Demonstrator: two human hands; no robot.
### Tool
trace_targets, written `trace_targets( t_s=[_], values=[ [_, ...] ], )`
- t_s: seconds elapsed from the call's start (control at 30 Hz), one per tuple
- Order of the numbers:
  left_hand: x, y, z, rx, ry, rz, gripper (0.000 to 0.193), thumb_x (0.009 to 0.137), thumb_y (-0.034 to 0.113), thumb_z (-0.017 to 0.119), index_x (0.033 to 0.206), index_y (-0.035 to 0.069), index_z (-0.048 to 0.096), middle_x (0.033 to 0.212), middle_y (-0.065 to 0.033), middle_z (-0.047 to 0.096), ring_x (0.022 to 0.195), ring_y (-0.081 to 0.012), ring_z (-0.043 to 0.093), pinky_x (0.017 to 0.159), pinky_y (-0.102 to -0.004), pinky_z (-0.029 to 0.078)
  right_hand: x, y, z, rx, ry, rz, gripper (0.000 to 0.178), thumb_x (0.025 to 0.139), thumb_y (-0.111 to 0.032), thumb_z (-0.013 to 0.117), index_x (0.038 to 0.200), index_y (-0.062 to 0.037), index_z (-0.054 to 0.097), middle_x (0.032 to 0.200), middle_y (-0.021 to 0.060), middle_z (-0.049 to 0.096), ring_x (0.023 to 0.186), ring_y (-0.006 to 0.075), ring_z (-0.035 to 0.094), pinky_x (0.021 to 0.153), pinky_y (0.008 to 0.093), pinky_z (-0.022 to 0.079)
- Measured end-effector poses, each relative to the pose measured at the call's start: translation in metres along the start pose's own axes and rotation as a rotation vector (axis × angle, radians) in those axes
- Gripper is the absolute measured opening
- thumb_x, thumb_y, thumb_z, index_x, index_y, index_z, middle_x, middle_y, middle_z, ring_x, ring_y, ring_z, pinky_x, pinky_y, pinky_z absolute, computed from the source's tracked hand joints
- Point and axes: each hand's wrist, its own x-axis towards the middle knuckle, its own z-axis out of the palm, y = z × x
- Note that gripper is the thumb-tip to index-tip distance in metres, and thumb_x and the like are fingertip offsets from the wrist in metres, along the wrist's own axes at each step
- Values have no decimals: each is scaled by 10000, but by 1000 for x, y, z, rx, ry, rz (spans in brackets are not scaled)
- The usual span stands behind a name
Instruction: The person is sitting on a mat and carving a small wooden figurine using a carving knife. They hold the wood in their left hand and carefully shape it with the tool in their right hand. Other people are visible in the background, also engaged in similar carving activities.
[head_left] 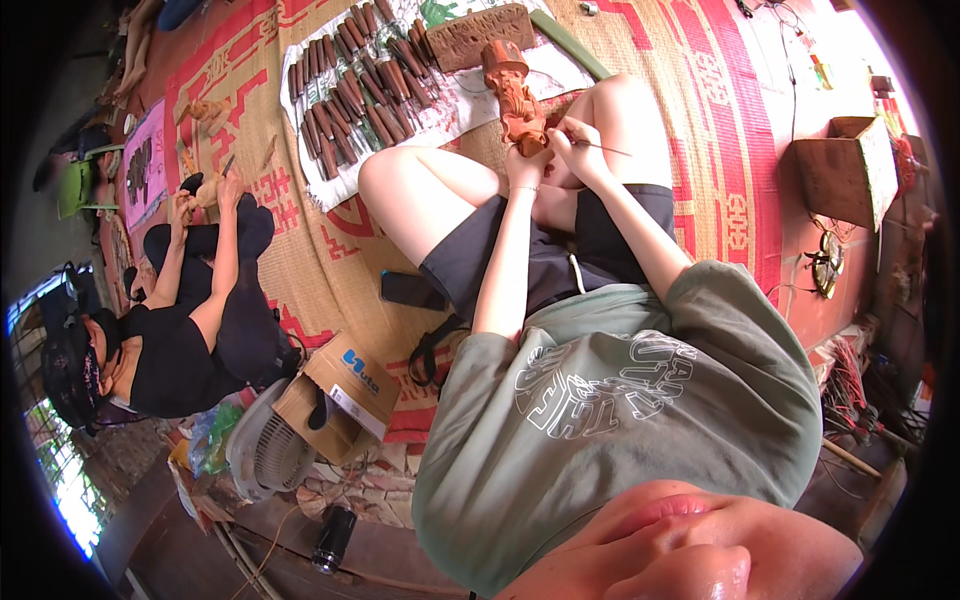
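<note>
A reddish-brown carved wooden figure lies lengthwise between my bare knees, its far end near a rough wooden block. My left hand is closed around its near end. Just to the right, my right hand pinches a thin carving tool, whose dark shaft sticks out to the right. The tool's tip is hidden by my fingers. Beyond my left knee, many chisels with dark wooden handles lie in rows on a white cloth.
A red-and-tan woven mat covers the floor. Left, another person sits holding a pale wood piece. A phone, cardboard box and grey fan are at my left. A wooden box stands at right.
</note>
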Motion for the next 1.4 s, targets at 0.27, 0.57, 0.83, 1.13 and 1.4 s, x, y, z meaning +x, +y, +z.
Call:
trace_targets(
  t_s=[0.27,0.57,0.83,1.13,1.4],
  values=[
    [1,3,-7,-75,-93,-40,193,641,45,697,771,-15,568,654,-69,589,468,-123,537,402,-242,418,-7,-11,4,2,-44,87,139,816,-81,591,717,-4,530,585,1,510,541,36,431,467,190,345],
    [-8,15,-11,-282,-162,-108,123,752,117,645,817,40,575,665,-15,562,531,-84,514,457,-191,394,-7,-4,9,-184,-17,-49,166,820,-108,585,721,16,534,604,71,548,510,89,509,468,230,423],
    [-1,8,-18,-500,-211,-151,73,783,86,596,836,43,570,716,-15,570,555,-85,512,456,-195,385,-12,-32,18,79,-53,96,166,843,-87,556,723,21,514,609,67,536,514,106,549,450,235,446],
    [1,8,-18,-552,-255,-168,4,773,48,543,775,46,540,674,-14,542,559,-95,495,469,-202,373,-1,-10,16,-119,43,-178,151,833,-71,577,716,5,520,563,51,510,473,80,504,421,218,411],
    [1,8,-17,-558,-243,-182,44,780,89,555,794,49,565,718,-19,576,584,-91,527,468,-194,386,-6,-6,18,-168,-47,17,171,773,-139,613,748,17,548,685,120,537,580,180,545,555,291,451]
  ],
)
